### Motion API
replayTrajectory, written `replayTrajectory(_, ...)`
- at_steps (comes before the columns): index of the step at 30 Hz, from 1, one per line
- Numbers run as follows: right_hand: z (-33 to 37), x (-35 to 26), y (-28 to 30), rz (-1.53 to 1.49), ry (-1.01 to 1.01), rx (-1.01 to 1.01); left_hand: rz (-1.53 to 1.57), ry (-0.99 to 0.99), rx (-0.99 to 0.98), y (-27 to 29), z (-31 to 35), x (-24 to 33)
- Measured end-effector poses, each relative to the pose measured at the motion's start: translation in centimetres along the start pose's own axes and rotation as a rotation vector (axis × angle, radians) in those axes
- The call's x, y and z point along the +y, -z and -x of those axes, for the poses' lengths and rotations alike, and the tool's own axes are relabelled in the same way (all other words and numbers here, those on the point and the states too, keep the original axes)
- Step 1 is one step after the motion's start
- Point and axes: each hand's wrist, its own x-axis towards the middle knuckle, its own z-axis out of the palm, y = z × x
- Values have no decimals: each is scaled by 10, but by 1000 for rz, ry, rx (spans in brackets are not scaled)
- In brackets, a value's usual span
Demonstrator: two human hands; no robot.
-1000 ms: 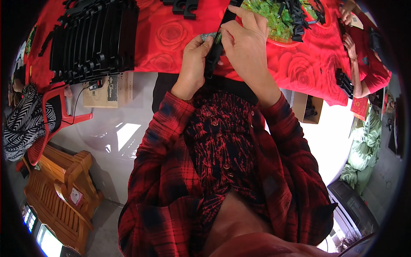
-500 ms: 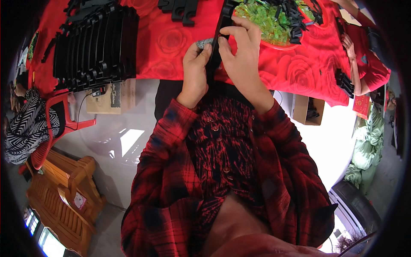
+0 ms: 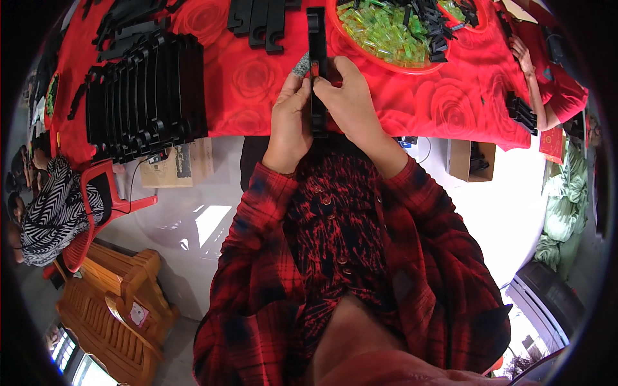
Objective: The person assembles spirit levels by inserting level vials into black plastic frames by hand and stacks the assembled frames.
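A long black plastic piece (image 3: 317,37) with hooked ends stands lengthwise in front of me, above the table's near edge. My left hand (image 3: 288,125) is closed round its left side, and one finger wears a grey speckled cover (image 3: 302,64). From the other side, my right hand (image 3: 353,96) presses its thumb and bent fingers against the middle of the piece. A small reddish spot shows there between the fingers; I cannot make out what it is. Right of my hands is a round red tray (image 3: 412,69) with yellow-green clear pieces (image 3: 380,35) and small black parts (image 3: 438,29).
Many similar black pieces (image 3: 145,96) stand in a row at left on the red rose-patterned tablecloth (image 3: 254,77). More lie flat (image 3: 257,26) at the back. A co-worker's arm (image 3: 533,83) rests at the far right. Below are a red chair (image 3: 106,193) and cardboard boxes (image 3: 168,170).
The view has shifted a little. The black piece now stands more upright, and my right hand has lowered, its fingers moving from the piece's upper part to its middle.
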Motion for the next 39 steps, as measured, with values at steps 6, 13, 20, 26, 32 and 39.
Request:
replayTrajectory(6, -10, -23, 20, -222, -248, -203, 254, 179, 40, -2, -7, 9)
replayTrajectory(13, -22, -26, 23, -28, -252, -191, 273, 274, -106, 8, -18, 9)
replayTrajectory(20, -30, -35, 24, 320, -157, -109, 108, 301, 74, -18, -23, 19)
replayTrajectory(26, -42, -27, 20, 357, -184, -64, 203, 335, 66, -21, -29, 18)
replayTrajectory(32, -56, -74, 46, -251, -358, -369, 424, 319, -115, -28, -35, 37)
replayTrajectory(39, -68, -102, 56, -348, -308, -468, 616, 335, -142, -33, -44, 58)
